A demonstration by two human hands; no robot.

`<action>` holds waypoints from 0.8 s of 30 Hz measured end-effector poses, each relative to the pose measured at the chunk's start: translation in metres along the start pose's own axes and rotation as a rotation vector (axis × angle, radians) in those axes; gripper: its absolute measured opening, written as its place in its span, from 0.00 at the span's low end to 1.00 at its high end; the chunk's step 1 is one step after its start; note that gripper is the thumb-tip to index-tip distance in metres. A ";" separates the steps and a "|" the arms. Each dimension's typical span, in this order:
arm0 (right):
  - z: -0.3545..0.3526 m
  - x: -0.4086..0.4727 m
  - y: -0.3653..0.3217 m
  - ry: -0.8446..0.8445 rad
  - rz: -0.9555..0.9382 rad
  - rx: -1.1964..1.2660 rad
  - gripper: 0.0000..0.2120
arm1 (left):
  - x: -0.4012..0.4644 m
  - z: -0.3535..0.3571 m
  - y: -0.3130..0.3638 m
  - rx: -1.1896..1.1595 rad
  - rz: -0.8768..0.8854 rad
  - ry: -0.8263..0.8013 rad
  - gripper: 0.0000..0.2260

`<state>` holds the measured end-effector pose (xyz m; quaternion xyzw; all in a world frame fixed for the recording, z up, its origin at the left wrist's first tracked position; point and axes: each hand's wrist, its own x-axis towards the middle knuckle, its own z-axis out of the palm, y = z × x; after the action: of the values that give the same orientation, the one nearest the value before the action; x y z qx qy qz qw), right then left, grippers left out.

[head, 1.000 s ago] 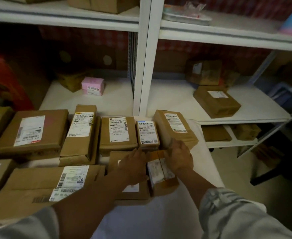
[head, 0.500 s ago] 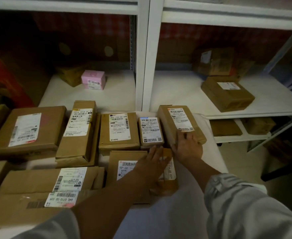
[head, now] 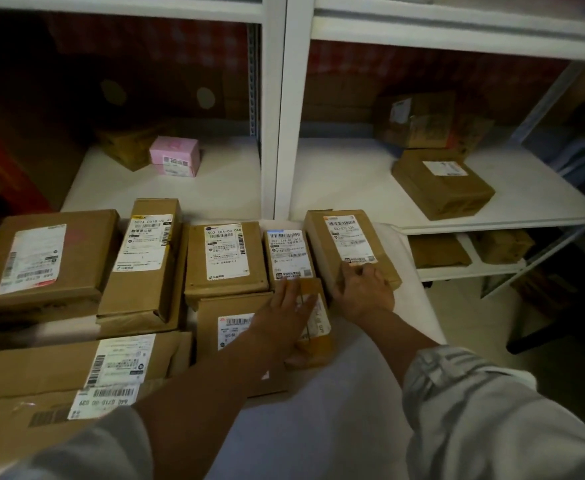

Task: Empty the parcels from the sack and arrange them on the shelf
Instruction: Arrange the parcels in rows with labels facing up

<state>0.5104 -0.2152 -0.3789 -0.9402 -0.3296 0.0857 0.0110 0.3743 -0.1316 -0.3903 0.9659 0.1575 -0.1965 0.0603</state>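
- The small parcel (head: 315,320) lies on the white surface (head: 318,410), long axis pointing toward the shelf (head: 353,181).
- Left hand (head: 284,317) rests flat on it, fingers straight.
- Right hand (head: 363,289) presses the neighbouring parcel (head: 346,244), fingers loosely curled.

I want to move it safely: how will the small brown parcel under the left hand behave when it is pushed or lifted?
The small parcel is a cardboard box, so it probably stays stiff. It lies flat on the white surface, so it should slide, not roll. The left hand covers much of it, so it is likely light.
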 end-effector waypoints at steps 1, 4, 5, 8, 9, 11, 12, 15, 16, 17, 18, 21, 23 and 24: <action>-0.001 -0.003 -0.002 0.017 -0.006 0.005 0.24 | -0.001 0.000 0.000 0.010 -0.002 0.003 0.49; -0.003 -0.017 -0.013 0.102 -0.039 0.021 0.25 | -0.009 -0.006 0.000 -0.013 -0.013 0.014 0.49; -0.004 -0.021 -0.017 0.096 -0.046 0.034 0.24 | -0.016 -0.007 -0.001 -0.035 -0.025 0.019 0.49; -0.008 -0.029 -0.032 0.007 -0.058 0.074 0.21 | -0.049 -0.005 -0.011 -0.096 -0.097 0.049 0.48; -0.011 -0.031 -0.037 -0.006 -0.062 0.096 0.20 | -0.062 -0.004 -0.018 -0.105 -0.132 0.050 0.46; -0.020 -0.039 -0.052 0.008 -0.078 0.145 0.19 | -0.086 -0.005 -0.036 -0.136 -0.203 0.060 0.44; -0.024 -0.042 -0.059 0.012 -0.093 0.157 0.20 | -0.097 -0.007 -0.046 -0.164 -0.238 0.063 0.43; -0.042 -0.057 -0.080 -0.014 -0.152 0.165 0.19 | -0.128 -0.018 -0.066 -0.184 -0.324 0.027 0.43; -0.050 -0.063 -0.086 -0.044 -0.162 0.175 0.19 | -0.138 -0.022 -0.070 -0.173 -0.334 0.015 0.41; -0.056 -0.068 -0.091 -0.072 -0.172 0.194 0.19 | -0.148 -0.025 -0.074 -0.163 -0.331 0.008 0.39; -0.064 -0.073 -0.095 -0.099 -0.172 0.198 0.20 | -0.157 -0.026 -0.076 -0.165 -0.321 0.011 0.37; -0.086 -0.089 -0.111 -0.111 -0.130 0.186 0.22 | -0.185 -0.027 -0.083 -0.236 -0.292 0.048 0.32; -0.093 -0.103 -0.124 -0.083 -0.093 0.175 0.23 | -0.210 -0.024 -0.088 -0.271 -0.252 0.123 0.29; -0.090 -0.112 -0.132 -0.084 -0.074 0.171 0.23 | -0.223 -0.019 -0.093 -0.268 -0.230 0.150 0.28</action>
<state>0.3579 -0.1780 -0.2630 -0.9186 -0.3557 0.1522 0.0806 0.1557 -0.1030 -0.2895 0.9368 0.2956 -0.1068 0.1537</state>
